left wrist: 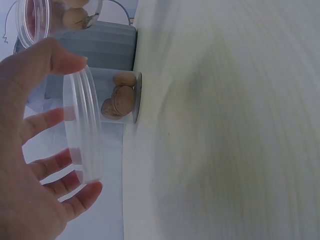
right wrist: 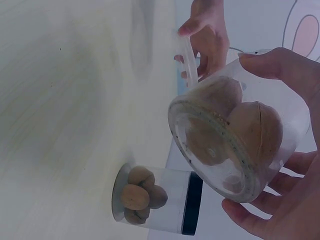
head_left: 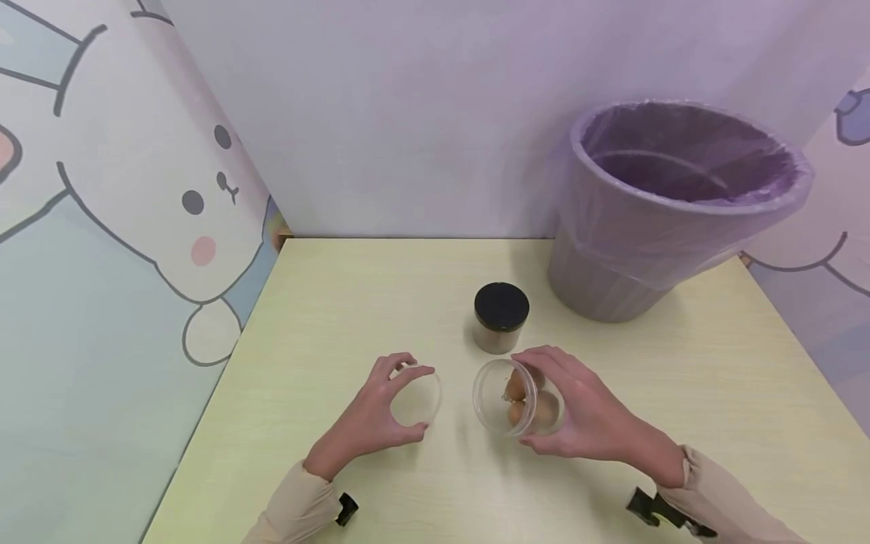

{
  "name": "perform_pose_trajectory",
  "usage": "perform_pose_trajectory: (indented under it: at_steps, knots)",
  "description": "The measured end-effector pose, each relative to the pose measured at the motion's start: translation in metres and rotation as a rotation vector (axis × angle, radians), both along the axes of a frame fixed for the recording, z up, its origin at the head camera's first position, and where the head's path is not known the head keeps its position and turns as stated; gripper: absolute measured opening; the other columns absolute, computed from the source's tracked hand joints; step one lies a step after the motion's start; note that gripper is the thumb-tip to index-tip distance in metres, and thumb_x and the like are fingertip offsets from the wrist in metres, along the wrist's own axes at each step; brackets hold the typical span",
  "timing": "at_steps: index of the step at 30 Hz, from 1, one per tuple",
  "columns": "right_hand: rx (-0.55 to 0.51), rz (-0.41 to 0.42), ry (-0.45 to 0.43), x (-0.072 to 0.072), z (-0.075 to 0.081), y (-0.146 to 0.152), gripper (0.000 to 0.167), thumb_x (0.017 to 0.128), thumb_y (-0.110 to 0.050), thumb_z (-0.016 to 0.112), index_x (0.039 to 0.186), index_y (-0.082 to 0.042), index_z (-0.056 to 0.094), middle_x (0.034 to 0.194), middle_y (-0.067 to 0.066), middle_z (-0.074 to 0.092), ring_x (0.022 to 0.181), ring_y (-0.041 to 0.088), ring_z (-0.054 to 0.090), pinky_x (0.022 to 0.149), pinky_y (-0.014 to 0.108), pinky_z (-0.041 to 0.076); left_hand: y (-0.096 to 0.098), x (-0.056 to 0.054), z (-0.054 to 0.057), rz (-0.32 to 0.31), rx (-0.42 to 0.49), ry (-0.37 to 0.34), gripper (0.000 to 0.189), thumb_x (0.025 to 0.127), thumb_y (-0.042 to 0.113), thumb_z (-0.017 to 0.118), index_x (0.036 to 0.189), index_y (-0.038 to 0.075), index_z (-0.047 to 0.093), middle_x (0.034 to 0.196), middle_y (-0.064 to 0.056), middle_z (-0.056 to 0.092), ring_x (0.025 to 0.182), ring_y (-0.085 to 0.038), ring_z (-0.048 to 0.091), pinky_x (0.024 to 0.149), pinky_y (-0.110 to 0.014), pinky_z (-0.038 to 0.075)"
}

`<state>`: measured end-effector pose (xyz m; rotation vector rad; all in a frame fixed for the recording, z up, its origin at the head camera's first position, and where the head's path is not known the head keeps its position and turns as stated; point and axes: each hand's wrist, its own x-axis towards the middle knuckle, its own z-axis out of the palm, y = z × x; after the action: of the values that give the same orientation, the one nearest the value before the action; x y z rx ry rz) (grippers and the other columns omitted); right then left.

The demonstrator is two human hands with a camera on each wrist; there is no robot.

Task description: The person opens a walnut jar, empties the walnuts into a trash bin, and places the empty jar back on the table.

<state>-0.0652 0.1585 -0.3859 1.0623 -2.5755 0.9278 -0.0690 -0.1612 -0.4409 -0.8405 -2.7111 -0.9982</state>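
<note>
My left hand grips a shallow clear plastic lid by its edge, thumb on one side and fingers on the other, held above the table. In my right hand is a clear jar, without a lid and tilted so its mouth faces left toward the lid. Several walnuts lie inside it, and small crumbs cling near its base. A gap separates the lid from the jar's mouth. Just behind them a second clear jar with a black lid stands upright, with several walnuts in it.
A grey bin lined with a thin translucent bag stands at the table's back right, beyond the black-lidded jar. The pale wooden table meets a wall at the back. Cartoon rabbit panels flank it on both sides.
</note>
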Motion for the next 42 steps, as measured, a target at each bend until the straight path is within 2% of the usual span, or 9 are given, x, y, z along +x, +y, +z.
perform_pose_trajectory:
  at_steps: [7, 16, 26, 33, 42]
  knots:
    - [0.008, 0.003, 0.007, 0.000, 0.001, 0.002, 0.093, 0.049, -0.032, 0.089, 0.131, -0.014, 0.050, 0.123, -0.007, 0.051, 0.107, 0.011, 0.051, 0.086, 0.038, 0.046, -0.001, -0.002, -0.007, 0.043, -0.047, 0.002, 0.064, 0.061, 0.032, 0.081, 0.121, 0.023, 0.062, 0.122, -0.007, 0.049, 0.106, -0.016, 0.043, 0.077, -0.037, 0.046]
    - [0.010, 0.015, 0.021, -0.002, 0.003, 0.005, 0.093, 0.049, -0.032, 0.089, 0.131, -0.012, 0.050, 0.123, -0.006, 0.052, 0.107, 0.011, 0.051, 0.086, 0.037, 0.046, -0.002, -0.004, -0.014, 0.086, -0.091, -0.060, 0.062, 0.062, 0.032, 0.080, 0.121, 0.024, 0.063, 0.122, -0.005, 0.048, 0.108, -0.024, 0.046, 0.076, -0.040, 0.047]
    - [0.025, 0.007, 0.016, -0.001, 0.006, 0.008, 0.093, 0.049, -0.033, 0.089, 0.131, -0.014, 0.050, 0.123, -0.008, 0.052, 0.106, 0.009, 0.051, 0.087, 0.036, 0.046, -0.002, -0.006, -0.019, 0.077, -0.149, -0.125, 0.061, 0.064, 0.032, 0.079, 0.122, 0.022, 0.062, 0.121, -0.003, 0.047, 0.108, -0.023, 0.044, 0.078, -0.038, 0.047]
    - [0.041, -0.007, 0.022, -0.001, 0.006, 0.011, 0.092, 0.049, -0.034, 0.089, 0.130, -0.013, 0.051, 0.123, -0.008, 0.051, 0.106, 0.009, 0.050, 0.084, 0.037, 0.047, -0.005, -0.006, -0.025, 0.062, -0.202, -0.109, 0.059, 0.064, 0.033, 0.079, 0.119, 0.021, 0.063, 0.117, -0.002, 0.049, 0.102, -0.019, 0.043, 0.076, -0.036, 0.047]
    - [0.046, -0.039, 0.055, 0.000, 0.003, 0.014, 0.093, 0.047, -0.035, 0.089, 0.129, -0.015, 0.051, 0.121, -0.009, 0.052, 0.105, 0.008, 0.051, 0.083, 0.036, 0.048, -0.006, -0.008, -0.028, 0.040, -0.253, -0.126, 0.061, 0.065, 0.035, 0.080, 0.121, 0.019, 0.060, 0.116, -0.004, 0.049, 0.101, -0.022, 0.044, 0.077, -0.038, 0.045]
